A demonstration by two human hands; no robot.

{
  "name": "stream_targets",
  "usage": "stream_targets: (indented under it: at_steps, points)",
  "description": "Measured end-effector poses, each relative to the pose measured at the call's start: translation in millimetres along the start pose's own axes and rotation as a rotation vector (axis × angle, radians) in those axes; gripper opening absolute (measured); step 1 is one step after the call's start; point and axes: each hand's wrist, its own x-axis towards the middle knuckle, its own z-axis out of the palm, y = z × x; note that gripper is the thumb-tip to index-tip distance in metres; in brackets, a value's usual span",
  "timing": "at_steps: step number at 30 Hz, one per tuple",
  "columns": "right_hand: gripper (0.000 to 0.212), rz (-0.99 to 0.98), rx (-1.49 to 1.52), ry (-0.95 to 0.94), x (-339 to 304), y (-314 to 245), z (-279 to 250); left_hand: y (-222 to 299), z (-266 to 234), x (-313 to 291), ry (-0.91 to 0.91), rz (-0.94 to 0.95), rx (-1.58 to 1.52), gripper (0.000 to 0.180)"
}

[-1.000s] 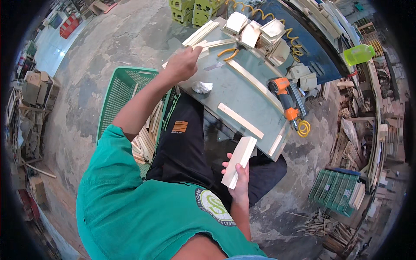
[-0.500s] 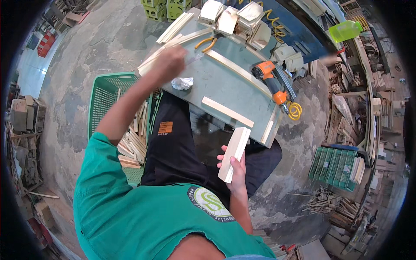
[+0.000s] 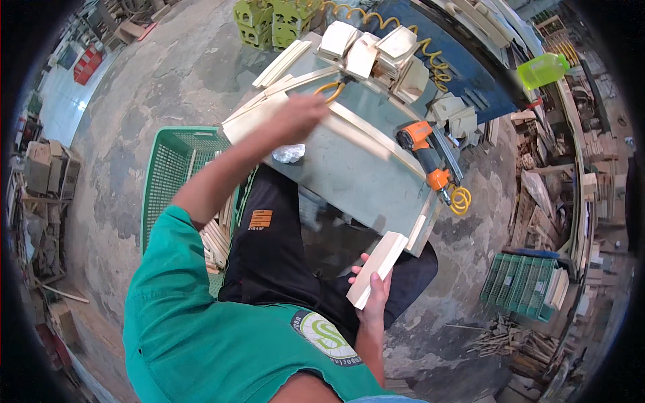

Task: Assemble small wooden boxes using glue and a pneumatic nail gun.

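Note:
My left hand [image 3: 308, 115], smeared by motion, reaches over the grey tabletop [image 3: 322, 176]. A blurred wooden strip [image 3: 357, 139] runs rightward from its fingers and appears held in them. Just beyond lies a longer wooden strip [image 3: 411, 164] on the table. Pliers with orange handles [image 3: 330, 89] lie partly behind the hand. My right hand [image 3: 373, 290] is closed round a short, pale wooden block [image 3: 377, 270] with a lengthwise ridge, tilted above my lap near the table's front right corner. Crumpled white material [image 3: 289, 154] rests below my left wrist.
An orange and black nail gun [image 3: 420, 144] with a yellow hose lies at the table's right. Shaped wooden pieces [image 3: 363, 54] are stacked along the far edge. A green crate [image 3: 156, 176] of strips stands left; another green crate [image 3: 514, 282] sits on the right.
The strip that lay along the table's near edge is gone from there; a blurred strip now shows at my left hand, which has moved right. The right hand still grips the block.

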Motion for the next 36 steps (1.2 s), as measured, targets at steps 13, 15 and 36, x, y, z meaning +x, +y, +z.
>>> stream_targets:
  at_steps: [13, 15, 36]
  points:
    - [0.087, -0.364, -0.928, 0.164, 45, -22, 4, -100, -11, 13, -0.074, -0.462, 0.271, 0.026]
    - [0.088, -0.264, -1.099, 0.175, 55, -47, 23, -84, -20, 0, 0.043, -0.410, 0.169, 0.032]
    - [0.065, -0.055, -0.403, -0.060, 144, -13, 48, 141, -39, -221, 0.306, -0.862, -0.587, 0.014]
